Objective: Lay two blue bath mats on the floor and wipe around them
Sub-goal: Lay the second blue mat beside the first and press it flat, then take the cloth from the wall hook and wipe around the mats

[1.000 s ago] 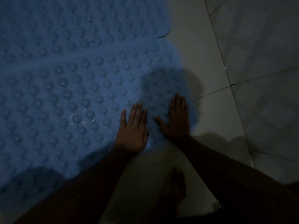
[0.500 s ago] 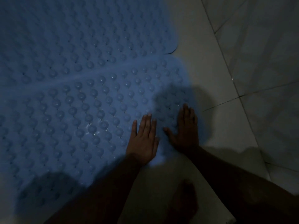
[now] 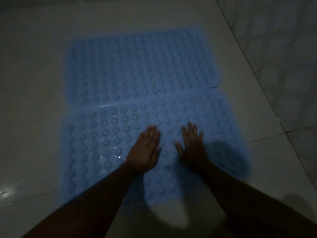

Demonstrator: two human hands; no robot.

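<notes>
Two blue bath mats covered in round bumps lie flat on the pale tiled floor, edge to edge. The far mat sits beyond the seam and the near mat lies closer to me. My left hand rests palm down on the near mat with its fingers straight and together. My right hand lies flat on the same mat a short way to the right, fingers spread. Both forearms reach in from the bottom of the view. The room is dim.
Pale floor tiles surround the mats on all sides, with grout lines running at the right. A wet shine shows on the floor at the lower left. My body's shadow falls on the mat's near right corner.
The view has pulled back and up, so both mats now show whole. Both hands have shifted from the near mat's right corner toward its middle, still flat on it.
</notes>
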